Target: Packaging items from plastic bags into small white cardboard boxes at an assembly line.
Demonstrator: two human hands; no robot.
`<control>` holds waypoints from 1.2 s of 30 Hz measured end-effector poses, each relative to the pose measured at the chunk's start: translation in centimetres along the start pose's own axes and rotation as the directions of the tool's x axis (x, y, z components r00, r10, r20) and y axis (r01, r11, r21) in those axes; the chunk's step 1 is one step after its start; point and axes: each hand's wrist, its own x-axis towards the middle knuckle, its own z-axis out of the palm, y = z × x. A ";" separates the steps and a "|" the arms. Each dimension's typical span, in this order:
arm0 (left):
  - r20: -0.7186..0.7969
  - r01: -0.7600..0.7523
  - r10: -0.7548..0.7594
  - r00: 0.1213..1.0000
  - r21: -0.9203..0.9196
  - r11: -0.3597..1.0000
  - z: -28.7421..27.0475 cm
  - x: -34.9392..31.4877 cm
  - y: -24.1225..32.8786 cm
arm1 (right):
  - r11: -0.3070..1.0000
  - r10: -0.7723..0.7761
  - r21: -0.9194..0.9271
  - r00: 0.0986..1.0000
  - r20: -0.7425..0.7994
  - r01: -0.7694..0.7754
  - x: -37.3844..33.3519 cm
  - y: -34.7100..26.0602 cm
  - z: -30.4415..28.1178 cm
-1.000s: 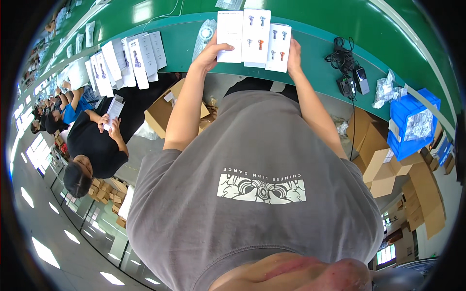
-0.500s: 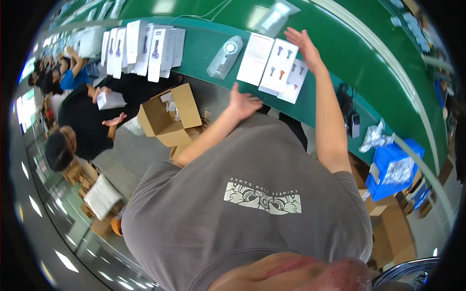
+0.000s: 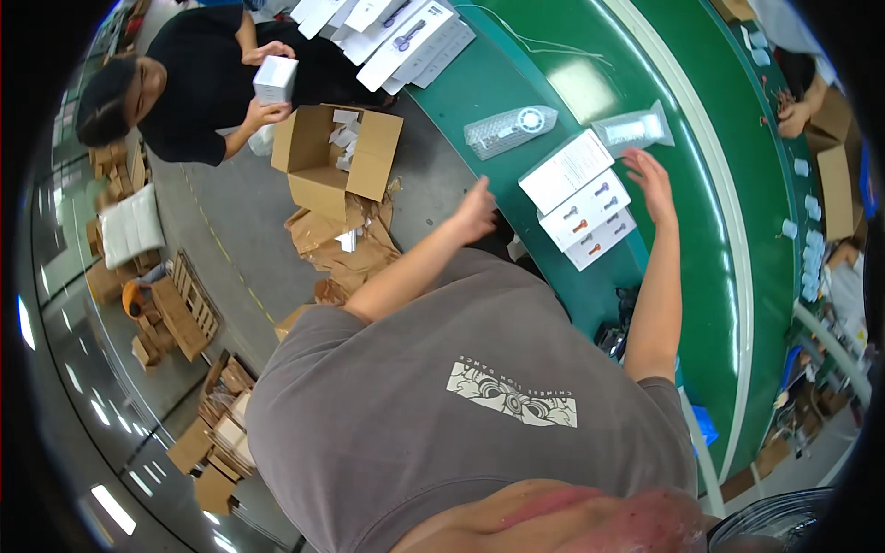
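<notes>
My left hand (image 3: 477,210) is held at the near edge of the green table, loosely curled with its thumb raised, and holds nothing. To its right lie overlapping white printed boxes (image 3: 587,208); one face carries text, the others small pictures of a handheld device. My right hand (image 3: 653,184) hovers beside their far right edge, fingers apart and nothing in them. Just beyond its fingertips lies a clear plastic-wrapped pack (image 3: 636,129). A bubble-wrapped item with a round white fan-like end (image 3: 512,131) rests left of the boxes.
White product boxes (image 3: 406,41) stand at the far left of the table (image 3: 516,64). A person in black (image 3: 194,83) holds a white box (image 3: 276,79). An open carton (image 3: 318,180) and crumpled brown paper (image 3: 355,249) sit on the floor. Black cables (image 3: 613,339) lie near my right forearm.
The view has turned, shifting the scene. My left hand has gone from spread to loosely curled. My right hand stays open by the boxes. The other person now has both hands on the white box.
</notes>
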 end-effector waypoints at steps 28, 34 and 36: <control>0.306 -0.529 0.952 -0.004 0.807 -0.262 1.5 -6.2 24.6 | 0.070 -0.318 -0.990 0.938 -0.138 -0.121 5.4 1.5 -5.1; 0.202 -0.034 0.970 -0.133 0.978 -0.208 -0.9 -4.2 32.9 | -0.116 -0.323 -0.990 0.946 -0.042 -0.084 5.3 1.1 -5.6; 0.209 0.034 0.977 -0.043 0.978 -0.208 -1.8 -3.2 32.8 | 0.063 -0.323 -0.991 0.937 -0.136 -0.122 4.7 0.2 -5.1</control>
